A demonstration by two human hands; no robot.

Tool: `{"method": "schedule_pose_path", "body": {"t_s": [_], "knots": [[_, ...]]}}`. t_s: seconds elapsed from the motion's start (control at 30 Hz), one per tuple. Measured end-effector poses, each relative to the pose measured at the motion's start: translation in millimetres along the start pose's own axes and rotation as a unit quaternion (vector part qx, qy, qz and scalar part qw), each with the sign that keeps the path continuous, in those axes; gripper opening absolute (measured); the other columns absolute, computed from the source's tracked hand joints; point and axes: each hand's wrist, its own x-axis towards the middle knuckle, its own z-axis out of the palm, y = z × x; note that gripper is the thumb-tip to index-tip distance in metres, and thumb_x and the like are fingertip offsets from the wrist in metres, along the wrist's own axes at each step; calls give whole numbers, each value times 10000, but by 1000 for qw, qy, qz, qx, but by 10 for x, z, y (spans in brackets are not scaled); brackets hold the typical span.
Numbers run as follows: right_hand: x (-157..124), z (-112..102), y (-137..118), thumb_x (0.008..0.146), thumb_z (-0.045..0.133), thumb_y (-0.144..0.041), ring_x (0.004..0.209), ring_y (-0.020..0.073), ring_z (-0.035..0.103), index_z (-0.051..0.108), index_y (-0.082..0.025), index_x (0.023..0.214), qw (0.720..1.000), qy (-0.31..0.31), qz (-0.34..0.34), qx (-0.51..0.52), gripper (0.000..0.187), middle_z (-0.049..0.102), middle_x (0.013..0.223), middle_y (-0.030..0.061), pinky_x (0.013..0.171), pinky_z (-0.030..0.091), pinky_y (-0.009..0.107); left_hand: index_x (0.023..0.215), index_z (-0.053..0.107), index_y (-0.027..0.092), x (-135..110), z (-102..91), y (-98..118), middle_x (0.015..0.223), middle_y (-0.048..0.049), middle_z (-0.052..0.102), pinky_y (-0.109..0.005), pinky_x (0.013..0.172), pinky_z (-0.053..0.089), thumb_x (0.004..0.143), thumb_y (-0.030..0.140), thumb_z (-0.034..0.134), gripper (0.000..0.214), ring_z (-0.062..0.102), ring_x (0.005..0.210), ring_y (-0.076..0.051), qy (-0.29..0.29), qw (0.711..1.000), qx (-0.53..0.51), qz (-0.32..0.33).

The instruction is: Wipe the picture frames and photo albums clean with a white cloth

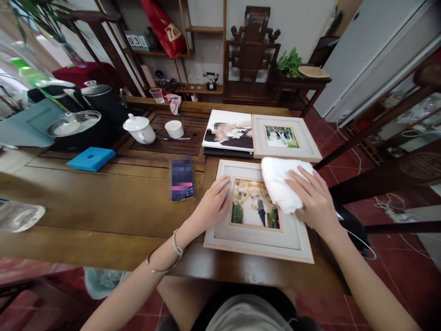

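Observation:
A white-framed wedding photo [257, 230] lies flat at the near edge of the wooden table [103, 202]. My left hand [213, 202] rests flat on the frame's left border, fingers stretched out. My right hand [313, 197] presses a folded white cloth [279, 181] onto the frame's upper right part, fingers spread over the cloth. The cloth covers that corner of the frame.
A second framed photo [285, 138] and a photo album [229, 131] lie behind. A phone [182, 178] sits left of the frame. Farther left are a white teapot [139, 128], a cup [174, 128], a blue block [91, 158] and black pots [103, 103]. Cables [389, 207] run on the floor to the right.

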Motion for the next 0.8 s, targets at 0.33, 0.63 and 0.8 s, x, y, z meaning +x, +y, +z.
{"method": "schedule_pose_path", "body": {"t_s": [0.33,0.63,0.8], "knots": [[117,138,-209,669,518,-57,1461,325,245,480,-138,1411,988,-149,20,15,748,478,1483,135,1159,231,608,1442,383,119,-39,28,58,1496,-191,419,-537,1184,309,966,210,434,486,287,1463,-309,5,1000,6,-16],[-342,-539,-764,542,467,-14,1452,253,290,431,-275,1464,943,-283,-40,168,959,457,1504,2,1166,303,512,1470,350,108,-36,23,17,1546,-186,364,-515,1191,301,999,193,316,479,244,1487,-271,-17,1000,8,-15],[-196,-315,-388,668,502,0,1441,240,315,425,-257,1463,955,-252,-9,155,840,485,1484,36,1169,272,543,1470,353,120,-33,15,7,1555,-173,355,-515,1159,351,987,171,320,487,259,1483,-266,-34,999,17,-11]]}}
